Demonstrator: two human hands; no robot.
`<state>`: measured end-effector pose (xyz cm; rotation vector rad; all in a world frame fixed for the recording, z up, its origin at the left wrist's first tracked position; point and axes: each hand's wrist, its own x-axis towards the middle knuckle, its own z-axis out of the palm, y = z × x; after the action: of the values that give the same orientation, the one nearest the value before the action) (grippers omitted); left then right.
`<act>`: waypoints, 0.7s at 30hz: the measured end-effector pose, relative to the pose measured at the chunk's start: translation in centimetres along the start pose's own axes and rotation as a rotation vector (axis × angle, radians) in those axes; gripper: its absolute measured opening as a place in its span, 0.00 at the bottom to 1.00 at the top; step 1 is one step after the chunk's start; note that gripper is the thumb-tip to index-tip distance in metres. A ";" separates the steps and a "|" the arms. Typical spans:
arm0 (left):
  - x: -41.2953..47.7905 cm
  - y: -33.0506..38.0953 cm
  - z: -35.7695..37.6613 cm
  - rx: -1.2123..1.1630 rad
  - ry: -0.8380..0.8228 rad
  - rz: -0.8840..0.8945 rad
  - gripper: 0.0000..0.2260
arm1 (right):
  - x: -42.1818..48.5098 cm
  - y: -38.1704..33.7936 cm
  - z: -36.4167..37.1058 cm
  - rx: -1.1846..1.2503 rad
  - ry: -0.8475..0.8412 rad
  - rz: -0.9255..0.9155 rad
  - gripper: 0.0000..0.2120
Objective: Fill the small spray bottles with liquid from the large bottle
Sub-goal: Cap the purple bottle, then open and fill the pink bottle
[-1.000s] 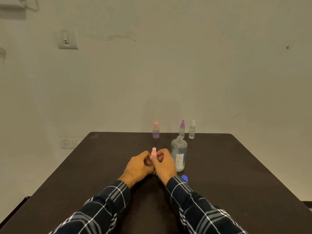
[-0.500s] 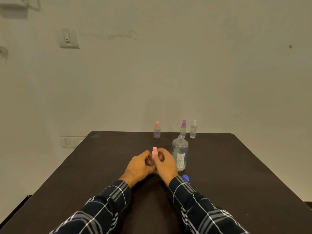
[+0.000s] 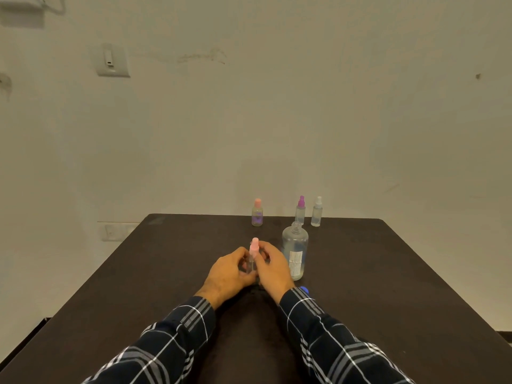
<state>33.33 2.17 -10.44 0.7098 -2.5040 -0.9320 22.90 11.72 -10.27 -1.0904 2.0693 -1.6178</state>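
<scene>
A small clear spray bottle with a pink top [image 3: 253, 252] stands upright on the dark table [image 3: 388, 286] between my two hands. My left hand [image 3: 228, 273] wraps its lower body from the left. My right hand [image 3: 273, 270] pinches it near the neck from the right. The large clear bottle [image 3: 295, 250], uncapped and partly filled, stands just right of my right hand. Its blue cap [image 3: 304, 289] lies behind my right wrist. Three more small spray bottles stand at the far edge: a pink-topped one [image 3: 257, 213], a purple-topped one [image 3: 300, 210] and a white-topped one [image 3: 317, 212].
A pale wall rises right behind the table's far edge, with a switch plate [image 3: 112, 60] high on the left and sockets [image 3: 116, 231] low on the left. The table's left and right edges slope toward me.
My hands have parted slightly, so more of the pink-topped bottle's clear body shows between them. The other bottles have not moved.
</scene>
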 end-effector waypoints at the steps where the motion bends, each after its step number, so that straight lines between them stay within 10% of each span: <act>1: 0.0 0.0 0.1 -0.001 -0.003 -0.001 0.13 | -0.1 -0.3 -0.2 0.004 -0.003 -0.013 0.12; 8: 0.2 -0.3 0.0 0.040 -0.035 -0.026 0.13 | -0.5 -2.7 -1.3 0.065 0.090 -0.077 0.05; 21: 1.1 -0.9 -0.9 0.073 -0.008 -0.069 0.13 | -0.2 -3.0 -3.3 -0.003 0.186 -0.127 0.24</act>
<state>33.15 0.50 -10.28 0.8214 -2.5467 -0.8716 22.02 13.92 -6.52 -1.1317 2.1562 -1.8418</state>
